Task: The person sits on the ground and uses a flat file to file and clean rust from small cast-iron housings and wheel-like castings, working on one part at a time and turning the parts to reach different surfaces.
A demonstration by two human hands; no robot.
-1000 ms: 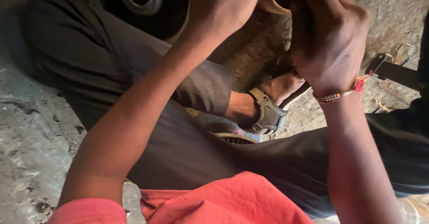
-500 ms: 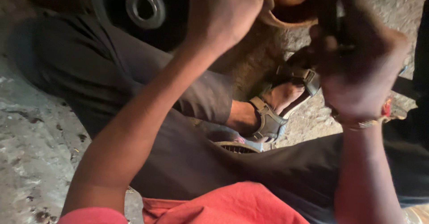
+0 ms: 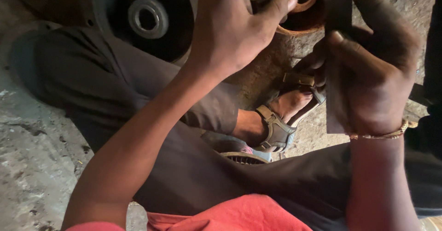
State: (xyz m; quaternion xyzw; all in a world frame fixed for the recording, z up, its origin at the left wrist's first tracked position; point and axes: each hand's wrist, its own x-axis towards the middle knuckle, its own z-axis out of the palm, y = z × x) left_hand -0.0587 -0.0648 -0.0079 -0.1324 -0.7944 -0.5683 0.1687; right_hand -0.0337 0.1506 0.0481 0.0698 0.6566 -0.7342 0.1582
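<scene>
Concrete floor (image 3: 32,166) behind; left hand (image 3: 230,33) half-hides rusty ring (image 3: 306,7).

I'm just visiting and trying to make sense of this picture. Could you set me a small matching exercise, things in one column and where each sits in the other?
Things:
1. left hand
2. right hand
3. sandal
4. dark round housing with a metal ring

Places:
A. on the foot between the two forearms
B. top left, behind the trouser leg
C. at the rusty orange ring, top middle
D. at the right, gripping a flat dark metal bar

Pairs: 1-C, 2-D, 3-A, 4-B
</scene>
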